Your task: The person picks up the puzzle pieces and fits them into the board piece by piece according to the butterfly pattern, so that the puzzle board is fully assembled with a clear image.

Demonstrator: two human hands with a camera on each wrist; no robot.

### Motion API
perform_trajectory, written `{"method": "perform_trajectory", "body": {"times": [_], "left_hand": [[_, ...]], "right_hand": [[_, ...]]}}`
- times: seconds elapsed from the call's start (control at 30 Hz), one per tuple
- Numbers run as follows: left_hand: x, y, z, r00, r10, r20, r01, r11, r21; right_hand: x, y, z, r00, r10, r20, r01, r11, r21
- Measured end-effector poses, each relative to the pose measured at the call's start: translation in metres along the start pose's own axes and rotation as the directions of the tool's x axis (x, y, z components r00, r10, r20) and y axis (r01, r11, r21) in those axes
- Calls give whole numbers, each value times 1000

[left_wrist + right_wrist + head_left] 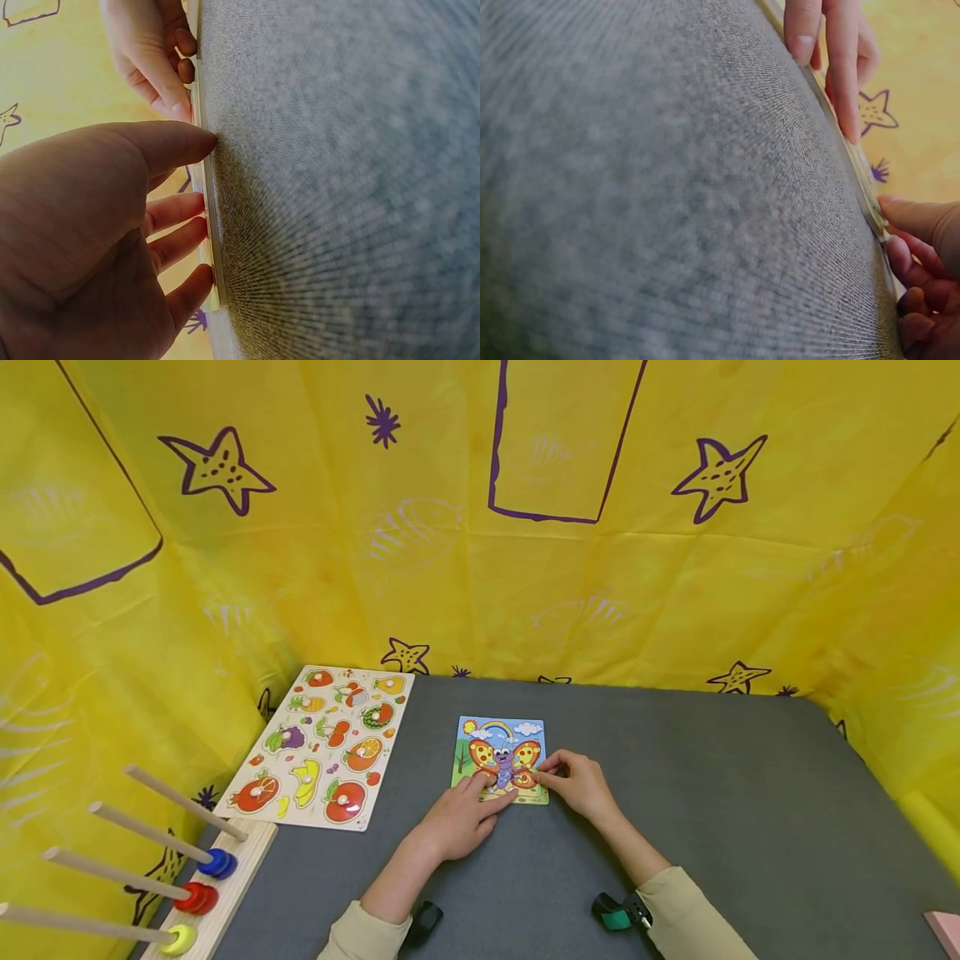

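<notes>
A small square butterfly puzzle (465, 739) lies flat on the dark grey table, showing a purple butterfly under a rainbow. My left hand (459, 820) rests on its lower left part, fingers stretched over the picture and thumb near the front edge. From the right, my right hand (579, 783) reaches over the puzzle's edge. Its thumb and forefinger pinch a puzzle piece (526, 780) at the lower right wing, partly hidden by the fingertips. In the right wrist view, the right thumb (915, 217) sits at the board's edge, the other fingers curled below it.
To the left lies a fruit peg puzzle board (300, 742). In front of it is a wooden stacker (251, 852) with slanting pegs and blue, red and yellow rings. A yellow patterned cloth (465, 585) hangs behind the table. A pink object (943, 931) shows at the right edge.
</notes>
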State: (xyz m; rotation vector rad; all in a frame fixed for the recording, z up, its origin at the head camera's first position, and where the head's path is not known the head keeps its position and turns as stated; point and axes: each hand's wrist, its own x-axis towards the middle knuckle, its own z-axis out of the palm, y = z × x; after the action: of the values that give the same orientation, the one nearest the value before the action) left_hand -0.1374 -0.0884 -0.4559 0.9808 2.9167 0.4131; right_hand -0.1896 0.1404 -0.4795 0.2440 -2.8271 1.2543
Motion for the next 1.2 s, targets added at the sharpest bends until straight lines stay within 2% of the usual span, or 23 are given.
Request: {"method": "perform_trajectory", "body": {"times": [0.6, 0.77, 1.03, 1.2], "left_hand": [[-1, -1, 1, 1000, -4, 8, 4, 1000, -2], [0, 0, 1, 1000, -14, 14, 14, 1000, -18], [0, 1, -1, 999, -28, 29, 29, 999, -25], [0, 2, -2, 999, -33, 31, 34, 999, -35]], "right_hand": [[-1, -1, 2, 1000, -16, -18, 16, 999, -33], [0, -3, 1, 1000, -7, -2, 7, 999, -43], [7, -5, -2, 997, 45, 58, -38, 993, -114], [14, -6, 0, 995, 89, 32, -81, 977, -199]]}}
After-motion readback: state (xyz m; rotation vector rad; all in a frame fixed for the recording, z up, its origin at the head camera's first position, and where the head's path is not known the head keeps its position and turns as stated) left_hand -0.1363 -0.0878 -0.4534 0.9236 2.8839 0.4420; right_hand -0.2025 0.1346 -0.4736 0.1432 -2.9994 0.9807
